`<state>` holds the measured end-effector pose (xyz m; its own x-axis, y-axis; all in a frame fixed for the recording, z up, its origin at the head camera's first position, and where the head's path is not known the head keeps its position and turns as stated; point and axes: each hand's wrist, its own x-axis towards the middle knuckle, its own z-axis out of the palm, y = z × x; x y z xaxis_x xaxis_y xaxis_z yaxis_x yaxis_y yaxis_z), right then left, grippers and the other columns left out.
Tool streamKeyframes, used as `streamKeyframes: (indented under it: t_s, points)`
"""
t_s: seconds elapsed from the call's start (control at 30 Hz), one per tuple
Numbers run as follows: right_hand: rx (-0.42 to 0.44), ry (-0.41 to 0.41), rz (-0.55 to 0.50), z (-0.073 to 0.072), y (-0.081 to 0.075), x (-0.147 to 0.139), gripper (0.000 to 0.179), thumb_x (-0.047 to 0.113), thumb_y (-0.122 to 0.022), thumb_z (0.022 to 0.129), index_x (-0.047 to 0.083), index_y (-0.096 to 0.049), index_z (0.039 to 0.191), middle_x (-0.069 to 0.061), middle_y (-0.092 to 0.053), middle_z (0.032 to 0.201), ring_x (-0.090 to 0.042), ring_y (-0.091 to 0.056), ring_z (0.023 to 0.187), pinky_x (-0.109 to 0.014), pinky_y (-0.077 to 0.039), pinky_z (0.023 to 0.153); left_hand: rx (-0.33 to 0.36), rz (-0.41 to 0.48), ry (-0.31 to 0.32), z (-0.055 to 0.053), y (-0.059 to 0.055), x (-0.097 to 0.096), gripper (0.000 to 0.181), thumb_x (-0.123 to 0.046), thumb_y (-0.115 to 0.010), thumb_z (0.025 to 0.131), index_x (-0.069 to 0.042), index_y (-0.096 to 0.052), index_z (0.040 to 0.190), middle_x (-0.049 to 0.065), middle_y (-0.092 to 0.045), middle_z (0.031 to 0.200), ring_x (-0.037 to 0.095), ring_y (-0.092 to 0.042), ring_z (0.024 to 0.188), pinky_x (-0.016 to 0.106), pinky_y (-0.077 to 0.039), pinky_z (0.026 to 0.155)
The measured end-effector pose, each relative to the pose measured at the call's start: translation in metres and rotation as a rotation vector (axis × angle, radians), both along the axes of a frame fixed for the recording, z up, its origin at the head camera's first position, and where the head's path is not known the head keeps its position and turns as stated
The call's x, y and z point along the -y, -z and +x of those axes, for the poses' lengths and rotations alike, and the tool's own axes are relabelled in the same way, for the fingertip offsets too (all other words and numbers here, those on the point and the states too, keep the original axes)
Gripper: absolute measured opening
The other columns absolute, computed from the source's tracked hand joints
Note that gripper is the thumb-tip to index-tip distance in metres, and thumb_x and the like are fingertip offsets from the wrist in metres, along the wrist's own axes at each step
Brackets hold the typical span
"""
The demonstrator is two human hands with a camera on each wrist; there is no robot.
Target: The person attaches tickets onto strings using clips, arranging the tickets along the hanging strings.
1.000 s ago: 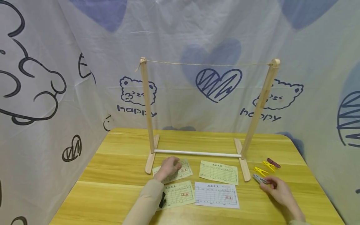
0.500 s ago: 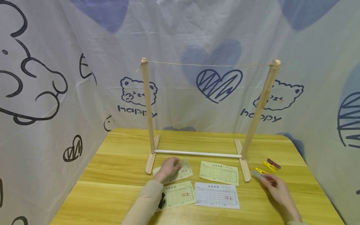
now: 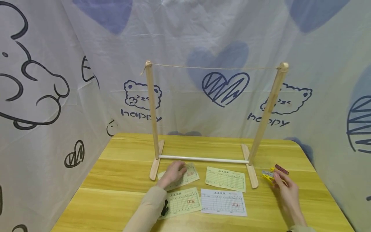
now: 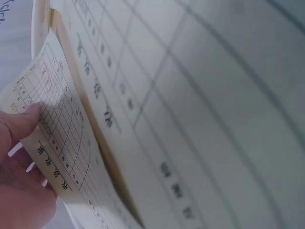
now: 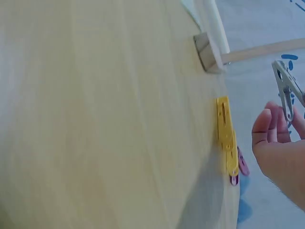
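Note:
My left hand (image 3: 174, 174) is over the back-left pale yellow printed slip (image 3: 191, 169). In the left wrist view its thumb lies on the face of that slip (image 4: 71, 129) with the fingers beneath, pinching the edge. Another slip (image 4: 190, 124) fills the near side of that view. My right hand (image 3: 287, 190) holds a grey clothespin (image 5: 284, 88) up between thumb and fingers, above the table at the right. Below it lie yellow clothespins (image 5: 226, 129) and a dark red one (image 3: 282, 169), partly covered by the hand in the head view.
A wooden frame, with a left post (image 3: 152, 109) and right post (image 3: 268, 112), carries a string (image 3: 214, 68) on top and a white rod (image 3: 203, 159) below. Before it lie a yellow slip (image 3: 225, 179), a white slip (image 3: 223, 203) and another yellow slip (image 3: 185, 201).
My right hand has lifted the grey clothespin and moved it slightly away from me, over the yellow ones. My left hand has stayed at the back-left slip.

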<state>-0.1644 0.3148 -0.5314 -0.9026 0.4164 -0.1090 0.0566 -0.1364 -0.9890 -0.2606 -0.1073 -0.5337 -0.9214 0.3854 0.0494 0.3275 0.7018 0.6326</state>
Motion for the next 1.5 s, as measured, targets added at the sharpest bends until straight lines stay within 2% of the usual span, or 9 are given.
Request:
streamKeyframes:
  t_s: [0.13,0.3,0.4,0.5,0.73,0.97,1.2,1.33,1.5]
  points:
    - [-0.044,0.064,-0.203,-0.003,-0.006,0.007,0.016,0.015,-0.067,0.097,0.023,-0.075,0.108,0.018,-0.07,0.094,-0.002,-0.064,0.078,-0.015,-0.054,0.068,-0.059,0.05,0.012,0.001,-0.003,0.001,0.013,-0.009,-0.059,0.1,-0.005,-0.068,0.091,0.005,-0.066,0.083,0.012,-0.054,0.074,0.027,-0.048,0.068]
    - [-0.228,0.049,-0.386,-0.004,-0.006,0.014,0.021,-0.004,-0.064,0.094,0.012,-0.076,0.101,0.007,-0.076,0.095,-0.007,-0.069,0.077,-0.018,-0.056,0.067,-0.153,0.121,0.015,0.001,-0.008,0.001,0.013,-0.007,-0.059,0.1,-0.001,-0.07,0.096,0.011,-0.071,0.09,0.018,-0.062,0.082,0.032,-0.053,0.076]
    - [-0.325,0.018,-0.441,-0.005,-0.006,0.018,0.025,-0.011,-0.059,0.094,0.006,-0.076,0.103,0.002,-0.075,0.096,-0.008,-0.069,0.08,-0.019,-0.057,0.069,-0.167,0.178,-0.001,0.002,-0.011,0.001,0.014,-0.006,-0.058,0.1,0.0,-0.071,0.101,0.012,-0.074,0.094,0.021,-0.066,0.086,0.033,-0.055,0.078]
    - [-0.37,-0.009,-0.439,-0.007,-0.007,0.023,0.026,-0.012,-0.058,0.095,0.005,-0.075,0.105,0.0,-0.073,0.096,-0.008,-0.068,0.082,-0.019,-0.057,0.071,-0.168,0.233,-0.037,0.004,-0.014,0.001,0.015,-0.007,-0.058,0.101,-0.002,-0.072,0.104,0.012,-0.075,0.099,0.022,-0.069,0.09,0.034,-0.058,0.081]
    - [-0.376,-0.028,-0.427,-0.009,-0.012,0.032,0.022,-0.009,-0.057,0.096,0.001,-0.07,0.111,0.0,-0.071,0.098,-0.01,-0.069,0.084,-0.021,-0.06,0.078,-0.212,0.403,-0.134,0.008,-0.029,0.001,0.016,-0.002,-0.06,0.098,0.001,-0.073,0.106,0.018,-0.075,0.104,0.03,-0.072,0.096,0.043,-0.06,0.085]
    - [-0.402,-0.035,-0.438,-0.009,-0.019,0.037,0.022,-0.009,-0.057,0.096,-0.001,-0.066,0.115,-0.002,-0.07,0.097,-0.012,-0.072,0.083,-0.021,-0.061,0.079,-0.273,0.561,-0.229,0.007,-0.045,-0.002,0.013,-0.004,-0.066,0.096,0.0,-0.075,0.104,0.017,-0.077,0.1,0.031,-0.071,0.094,0.032,-0.059,0.084]
    - [-0.425,-0.034,-0.4,-0.011,-0.03,0.046,0.023,-0.011,-0.056,0.096,-0.003,-0.063,0.117,-0.004,-0.067,0.101,-0.012,-0.072,0.086,-0.022,-0.061,0.082,-0.297,0.718,-0.266,0.006,-0.065,-0.005,0.015,-0.006,-0.07,0.094,0.003,-0.074,0.104,0.021,-0.076,0.102,0.032,-0.069,0.097,0.025,-0.054,0.086]
    - [-0.415,-0.007,-0.396,-0.014,-0.038,0.053,0.024,-0.011,-0.059,0.095,-0.004,-0.063,0.117,-0.004,-0.067,0.103,-0.012,-0.071,0.088,-0.021,-0.06,0.082,-0.266,0.798,-0.275,0.005,-0.078,-0.006,0.016,-0.003,-0.069,0.094,0.008,-0.072,0.106,0.026,-0.073,0.105,0.02,-0.07,0.096,0.019,-0.054,0.085]
    - [-0.463,0.002,-0.401,-0.018,-0.048,0.06,0.023,-0.012,-0.058,0.094,-0.003,-0.065,0.114,-0.007,-0.067,0.104,-0.013,-0.07,0.09,-0.022,-0.06,0.082,-0.195,0.846,-0.309,0.007,-0.098,-0.006,0.019,-0.01,-0.07,0.095,0.005,-0.072,0.106,0.027,-0.074,0.103,0.002,-0.067,0.081,0.016,-0.056,0.071]
